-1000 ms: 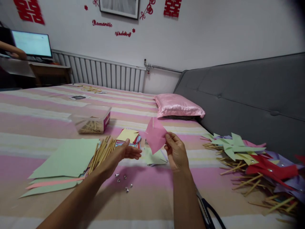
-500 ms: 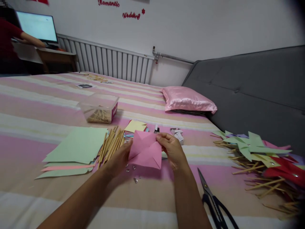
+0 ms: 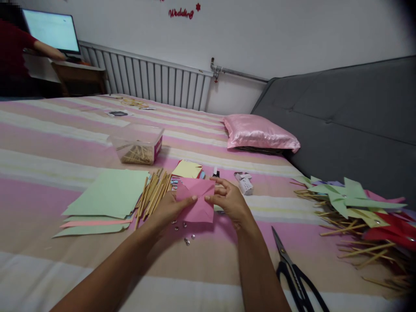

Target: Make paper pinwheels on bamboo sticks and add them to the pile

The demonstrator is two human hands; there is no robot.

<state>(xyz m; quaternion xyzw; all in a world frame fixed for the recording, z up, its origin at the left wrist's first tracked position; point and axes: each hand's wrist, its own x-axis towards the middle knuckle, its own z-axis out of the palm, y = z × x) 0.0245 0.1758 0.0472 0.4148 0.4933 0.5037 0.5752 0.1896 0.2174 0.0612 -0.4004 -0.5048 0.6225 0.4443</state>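
Observation:
A pink paper square (image 3: 196,213), with crease or cut lines running from its corners, is held up above the bed. My left hand (image 3: 169,207) grips its left side, thumb lying on the front near the middle. From the right, my right hand (image 3: 231,204) pinches it, thumb close to the centre and the other fingers partly behind the edge. Just below lie several small shiny gems (image 3: 186,242). Behind the paper, cut squares with a yellow one (image 3: 187,169) on top are stacked. Thin wooden sticks (image 3: 152,197) lie left of that stack.
Green paper sheets (image 3: 107,193) lie at the left, behind them a clear plastic box (image 3: 138,145) of sticks. Open scissors (image 3: 292,268) rest near my right forearm. Finished paper pinwheels (image 3: 349,197) pile up at the right. A pink pillow (image 3: 260,132) lies farther back; a person in red (image 3: 14,52) sits far left.
Both thumbs have moved inward over the front of the pink paper, towards its centre. The right hand slid from the top right corner to the right side. The view tilted slightly down.

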